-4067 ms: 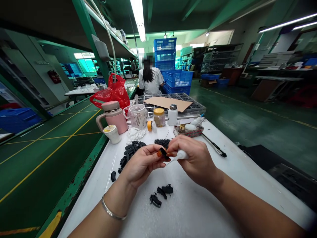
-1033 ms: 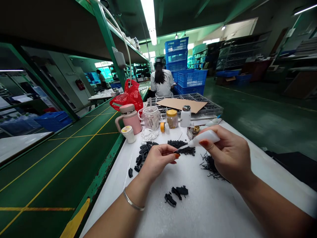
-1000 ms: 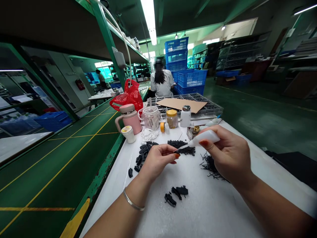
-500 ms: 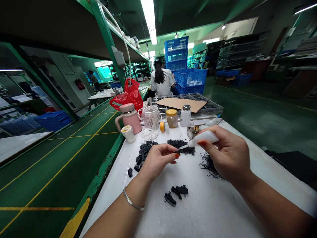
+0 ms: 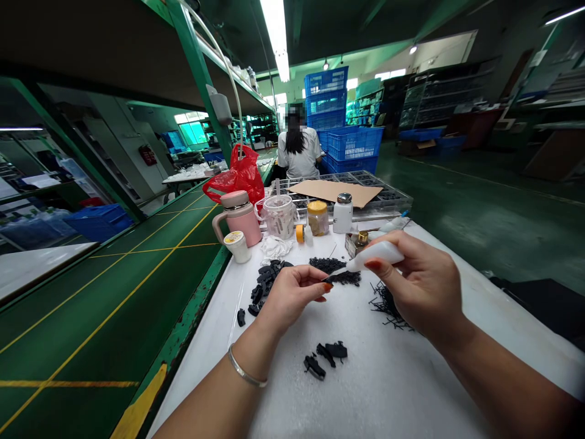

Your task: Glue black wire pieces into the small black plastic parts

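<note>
Shifted farther right, the right hand (image 5: 427, 277) grips a white bottle (image 5: 377, 254) slanting down-left toward the dark piece (image 5: 325, 280) the left hand (image 5: 292, 291) pinches mid-frame

The squeeze bottle (image 5: 384, 251) is white, the curved pieces (image 5: 326, 355) black, the mug (image 5: 245, 224) pink.

Nearest us on the tabletop (image 5: 375, 396) lie a few parts (image 5: 325, 353). Behind them we have a heap (image 5: 265, 281) on the left, bits (image 5: 325, 265) mid-way and sticks (image 5: 384, 302) on the right. Past those, left to right, stand mug (image 5: 247, 225), tub (image 5: 280, 219), jar (image 5: 319, 222) and bottle (image 5: 342, 218); behind, cardboard (image 5: 336, 192) lies on a tray (image 5: 398, 203).
</note>
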A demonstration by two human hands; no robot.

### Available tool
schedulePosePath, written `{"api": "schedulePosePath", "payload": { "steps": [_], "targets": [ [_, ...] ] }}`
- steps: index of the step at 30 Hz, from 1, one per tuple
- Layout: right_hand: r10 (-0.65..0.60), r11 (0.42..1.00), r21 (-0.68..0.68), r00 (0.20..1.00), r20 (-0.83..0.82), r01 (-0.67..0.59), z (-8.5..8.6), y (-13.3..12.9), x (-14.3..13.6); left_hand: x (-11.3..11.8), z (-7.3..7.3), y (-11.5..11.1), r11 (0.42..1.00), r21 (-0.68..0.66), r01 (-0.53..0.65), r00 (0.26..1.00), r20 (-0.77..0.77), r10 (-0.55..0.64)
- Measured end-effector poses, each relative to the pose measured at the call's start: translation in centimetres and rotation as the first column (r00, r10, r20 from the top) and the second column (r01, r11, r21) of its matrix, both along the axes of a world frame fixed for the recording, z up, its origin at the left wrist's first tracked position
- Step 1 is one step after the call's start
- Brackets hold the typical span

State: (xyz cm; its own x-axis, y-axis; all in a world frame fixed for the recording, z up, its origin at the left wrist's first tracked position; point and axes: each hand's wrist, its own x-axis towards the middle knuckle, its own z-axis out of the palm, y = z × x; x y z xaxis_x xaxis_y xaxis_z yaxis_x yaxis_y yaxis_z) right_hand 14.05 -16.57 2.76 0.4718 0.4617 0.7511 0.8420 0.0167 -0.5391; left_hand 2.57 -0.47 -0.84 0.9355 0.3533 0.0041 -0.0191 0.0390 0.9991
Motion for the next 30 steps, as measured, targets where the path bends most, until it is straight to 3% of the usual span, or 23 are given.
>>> {"api": "schedulePosePath", "payload": {
  "steps": [26,30],
  "targets": [
    [-0.007,1.0,0.0,1.0,0.007,0.007,0.03,-0.18,0.03,-0.02,-0.06,0.07,1.0,0.017,0.003,1.0,-0.005,-0.003],
    [-0.003,1.0,0.025,0.998,-0.07,0.004,0.02,-0.39,0.11,0.03,-0.16,0.05,1.0,0.008,-0.007,1.0,-0.005,0.007]
  ]
}}
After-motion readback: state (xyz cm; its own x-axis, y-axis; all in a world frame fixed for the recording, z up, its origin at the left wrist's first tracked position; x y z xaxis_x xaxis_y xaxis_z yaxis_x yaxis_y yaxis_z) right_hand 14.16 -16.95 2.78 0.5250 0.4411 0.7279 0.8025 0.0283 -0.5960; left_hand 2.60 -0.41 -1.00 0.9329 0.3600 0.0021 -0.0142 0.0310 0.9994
